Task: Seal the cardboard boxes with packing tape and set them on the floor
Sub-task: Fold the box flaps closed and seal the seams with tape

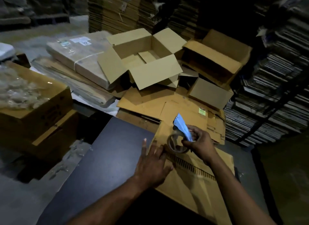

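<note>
Right hand curled round the blue handle of a tape dispenser, its clear roll of packing tape set down on the near cardboard box. Left hand flat with fingers spread, pressing the box top at the seam just beside the roll, one finger lifted over the dark tabletop. Box lying on the right part of that tabletop, flaps closed, a row of dark printed bars running along the seam, too blurred to read. Beyond it, flattened cardboard sheets with a small yellow-green sticker, its writing too small to make out. Farther back, an open empty box with flaps raised, a second open box tipped on its side to the right, and a small closed box below that. To the left, wrapped flat bundles bearing white labels, text unreadable. At far left, a carton topped with crumpled clear plastic, faint dark print on its side, illegible. Tall stacks of flat cardboard behind and at right.
</note>
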